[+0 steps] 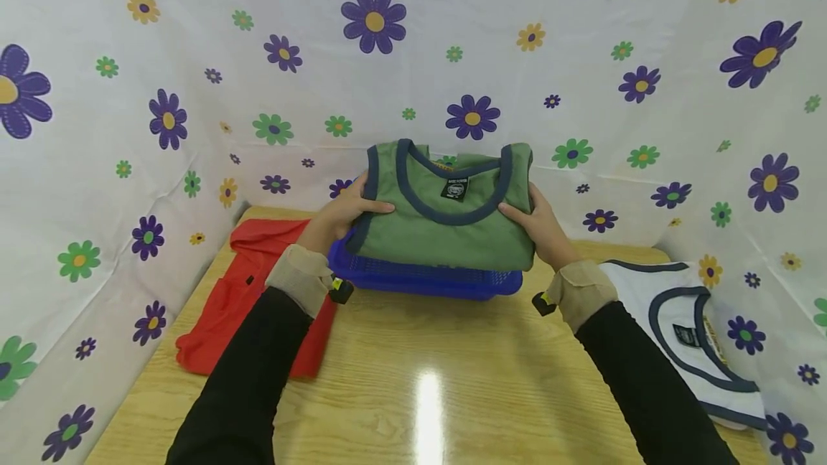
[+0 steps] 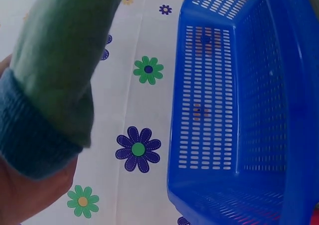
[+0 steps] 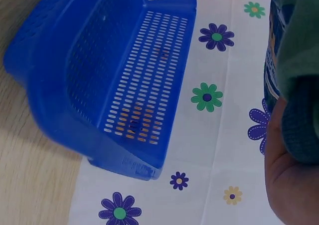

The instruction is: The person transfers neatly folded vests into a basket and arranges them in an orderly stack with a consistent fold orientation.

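A folded green vest (image 1: 446,217) with navy trim is held just above a blue perforated basket (image 1: 420,280) at the back of the wooden table. My left hand (image 1: 345,210) grips its left edge, thumb on top. My right hand (image 1: 539,224) grips its right edge the same way. In the left wrist view the green vest (image 2: 55,70) lies over my palm, beside the empty blue basket (image 2: 239,110). The right wrist view shows the basket (image 3: 114,80) from the other side, with the vest's edge (image 3: 299,60) against my hand.
A red garment (image 1: 248,293) lies flat on the table (image 1: 413,379) to the left of the basket. A white vest with navy trim (image 1: 688,329) lies at the right. Flower-print cloth (image 1: 129,92) walls in the table on three sides.
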